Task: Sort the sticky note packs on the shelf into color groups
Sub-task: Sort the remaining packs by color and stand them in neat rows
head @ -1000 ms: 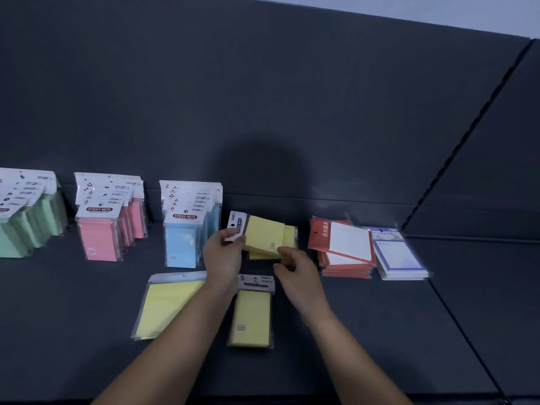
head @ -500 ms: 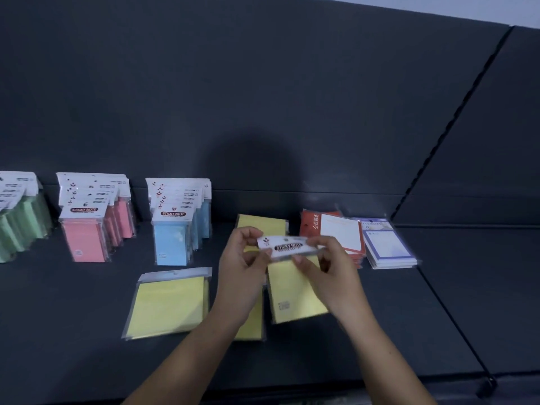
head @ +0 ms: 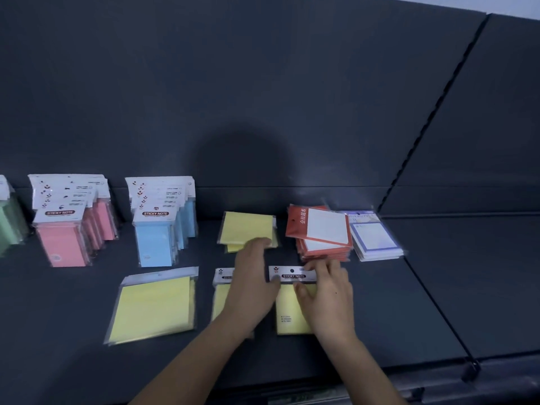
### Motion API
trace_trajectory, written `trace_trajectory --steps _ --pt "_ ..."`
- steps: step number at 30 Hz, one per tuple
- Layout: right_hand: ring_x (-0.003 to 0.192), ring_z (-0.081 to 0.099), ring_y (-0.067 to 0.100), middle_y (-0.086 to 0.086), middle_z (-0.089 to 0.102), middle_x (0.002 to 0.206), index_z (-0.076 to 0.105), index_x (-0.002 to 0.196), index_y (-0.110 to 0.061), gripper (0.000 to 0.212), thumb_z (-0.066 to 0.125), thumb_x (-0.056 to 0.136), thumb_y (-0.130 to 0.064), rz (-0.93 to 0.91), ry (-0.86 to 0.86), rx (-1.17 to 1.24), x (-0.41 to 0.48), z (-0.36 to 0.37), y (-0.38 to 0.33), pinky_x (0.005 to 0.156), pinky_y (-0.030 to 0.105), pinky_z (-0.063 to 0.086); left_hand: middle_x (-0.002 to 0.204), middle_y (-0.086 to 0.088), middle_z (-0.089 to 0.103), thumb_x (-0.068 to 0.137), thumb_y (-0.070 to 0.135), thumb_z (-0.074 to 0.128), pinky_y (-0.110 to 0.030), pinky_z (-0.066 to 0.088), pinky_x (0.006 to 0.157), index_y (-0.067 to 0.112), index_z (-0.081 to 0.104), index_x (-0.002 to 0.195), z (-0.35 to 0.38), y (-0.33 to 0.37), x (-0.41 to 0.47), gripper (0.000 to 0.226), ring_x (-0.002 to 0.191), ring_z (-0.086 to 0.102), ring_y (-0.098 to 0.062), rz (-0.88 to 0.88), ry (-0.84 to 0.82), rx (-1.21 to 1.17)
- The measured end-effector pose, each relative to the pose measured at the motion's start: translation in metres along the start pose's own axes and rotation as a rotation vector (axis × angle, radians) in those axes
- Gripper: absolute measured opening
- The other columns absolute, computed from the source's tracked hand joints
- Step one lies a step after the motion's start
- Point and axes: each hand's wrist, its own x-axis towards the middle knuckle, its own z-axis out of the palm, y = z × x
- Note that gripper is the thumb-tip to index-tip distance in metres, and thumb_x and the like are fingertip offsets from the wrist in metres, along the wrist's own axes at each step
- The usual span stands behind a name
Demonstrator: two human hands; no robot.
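A yellow sticky note pack (head: 287, 312) with a white "STICKY NOTE" header lies flat on the dark shelf (head: 394, 302). My right hand (head: 328, 293) pinches the right end of its header between thumb and fingers. My left hand (head: 252, 283) lies over a second yellow pack (head: 219, 299); its thumb touches the header's left end and its fingers reach the front edge of the back yellow stack (head: 247, 228). A larger yellow pack (head: 153, 308) lies to the left. Standing rows of green (head: 8, 226), pink (head: 62, 247) and blue packs (head: 155, 244) line the back left.
A stack of red-framed packs (head: 321, 229) and a stack of purple-framed packs (head: 375, 238) lie at the back right. The shelf's dark back wall (head: 263, 97) rises right behind the rows. A slotted divider rail (head: 432, 296) runs along the shelf's right side.
The yellow pack, lifted from the back stack and held up by both hands, has come down flat onto the shelf beside the other yellow pack. My left hand's fingers have moved toward the back stack.
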Motion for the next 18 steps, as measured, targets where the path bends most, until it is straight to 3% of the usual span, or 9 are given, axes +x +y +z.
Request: trace_trajectory --steps 2,4,7,9,11,13,15,18 --pt "0.100 0.048 0.018 -0.002 0.055 0.106 0.061 0.101 -0.018 0.018 0.065 0.083 -0.019 -0.073 -0.001 0.122 0.004 -0.001 -0.006 0.083 0.026 0.037 0.128 -0.002 0.042 0.079 0.001 0.064 -0.007 0.020 0.091 0.011 0.043 0.128 -0.012 -0.006 0.014 0.055 0.116 0.033 -0.008 -0.078 0.154 -0.033" --pt "0.096 0.051 0.011 -0.003 0.060 0.104 0.063 0.103 -0.015 0.018 0.061 0.086 -0.012 -0.135 -0.044 0.296 0.010 -0.003 -0.017 0.078 0.013 0.035 0.128 -0.009 0.043 0.075 0.002 0.068 -0.017 0.026 0.094 0.007 0.045 0.127 -0.025 -0.017 0.031 0.057 0.120 0.036 -0.019 -0.186 0.253 0.020" --pt "0.104 0.052 0.005 -0.003 0.059 0.120 0.055 0.122 -0.017 0.033 0.059 0.090 -0.019 -0.159 -0.230 0.498 0.023 -0.002 -0.039 0.087 0.007 0.037 0.131 -0.012 0.044 0.076 0.008 0.070 -0.034 0.033 0.103 0.005 0.041 0.130 -0.037 -0.036 0.047 0.062 0.124 0.037 -0.027 -0.334 0.250 0.023" --pt "0.126 0.041 0.009 -0.003 0.045 0.140 0.041 0.137 -0.019 0.049 0.057 0.091 -0.028 -0.152 -0.383 0.524 0.033 0.004 -0.052 0.104 0.019 0.032 0.123 -0.004 0.048 0.080 0.010 0.068 -0.027 0.038 0.093 0.006 0.042 0.129 -0.038 -0.044 0.052 0.056 0.118 0.043 -0.021 -0.391 0.214 -0.112" --pt "0.141 0.020 0.012 -0.001 0.024 0.153 0.028 0.145 -0.017 0.061 0.055 0.092 -0.031 -0.126 -0.463 0.495 0.042 0.013 -0.063 0.112 0.022 0.018 0.105 0.003 0.052 0.082 0.009 0.066 -0.015 0.037 0.073 0.008 0.049 0.119 -0.036 -0.048 0.054 0.041 0.104 0.050 -0.016 -0.407 0.201 -0.219" --pt "0.144 0.012 0.015 0.003 0.012 0.157 0.022 0.147 -0.014 0.066 0.054 0.092 -0.030 -0.044 -0.495 0.490 0.047 0.021 -0.070 0.117 0.029 0.014 0.099 0.002 0.056 0.083 0.009 0.065 -0.017 0.038 0.072 0.008 0.054 0.112 -0.034 -0.049 0.058 0.031 0.097 0.053 -0.015 -0.398 0.226 -0.270" --pt "0.144 0.011 0.017 0.004 0.012 0.157 0.023 0.147 -0.014 0.065 0.053 0.091 -0.027 0.021 -0.505 0.512 0.050 0.027 -0.072 0.117 0.033 0.017 0.097 0.003 0.057 0.084 0.011 0.064 -0.020 0.040 0.074 0.009 0.058 0.110 -0.032 -0.047 0.061 0.027 0.090 0.053 -0.011 -0.377 0.269 -0.294" --pt "0.142 0.019 0.018 0.002 0.027 0.150 0.033 0.143 -0.015 0.057 0.054 0.090 -0.021 0.024 -0.456 0.535 0.050 0.031 -0.071 0.112 0.025 0.020 0.087 0.009 0.058 0.086 0.012 0.063 -0.008 0.039 0.065 0.012 0.062 0.101 -0.031 -0.043 0.065 0.015 0.083 0.053 -0.004 -0.351 0.338 -0.358"
